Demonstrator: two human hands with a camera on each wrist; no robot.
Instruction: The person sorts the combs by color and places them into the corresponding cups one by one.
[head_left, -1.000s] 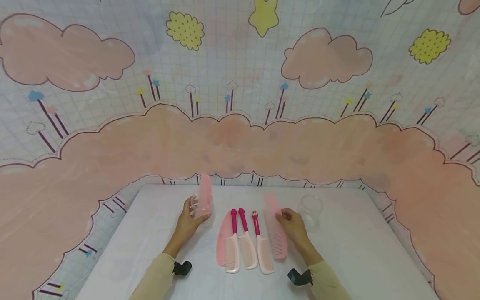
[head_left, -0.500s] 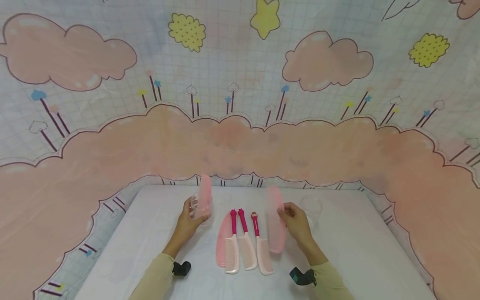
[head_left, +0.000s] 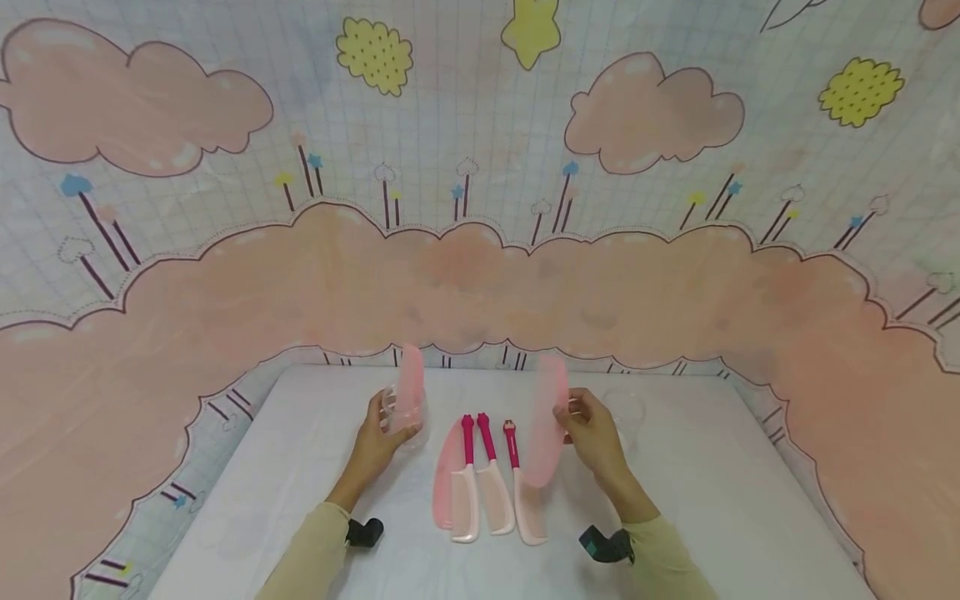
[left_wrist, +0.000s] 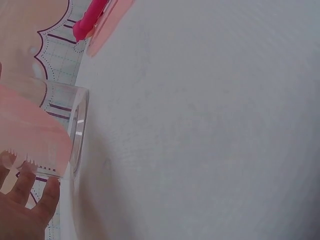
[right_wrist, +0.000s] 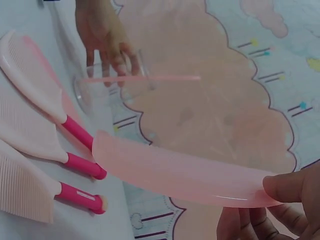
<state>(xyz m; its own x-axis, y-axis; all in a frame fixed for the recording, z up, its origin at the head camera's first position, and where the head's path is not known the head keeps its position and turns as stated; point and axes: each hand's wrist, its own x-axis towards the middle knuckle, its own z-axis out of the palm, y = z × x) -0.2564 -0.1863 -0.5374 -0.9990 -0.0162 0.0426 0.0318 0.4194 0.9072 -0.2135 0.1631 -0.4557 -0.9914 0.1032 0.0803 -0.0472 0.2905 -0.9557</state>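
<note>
A white surface (head_left: 712,500) stands before a cartoon backdrop (head_left: 480,275). The backdrop shows pink clouds, yellow stars and a pale grid. The light is soft and even.

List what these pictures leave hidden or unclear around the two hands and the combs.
- Clear cup on the right: faint in the head view, partly behind the right hand.
- Held pink comb: teeth blurred in the right wrist view.
- Left hand: cut off by the left wrist frame's edge; only fingertips show.
- Left cup: its base is out of frame there.
- Flat pink comb: partly under a handled comb.
</note>
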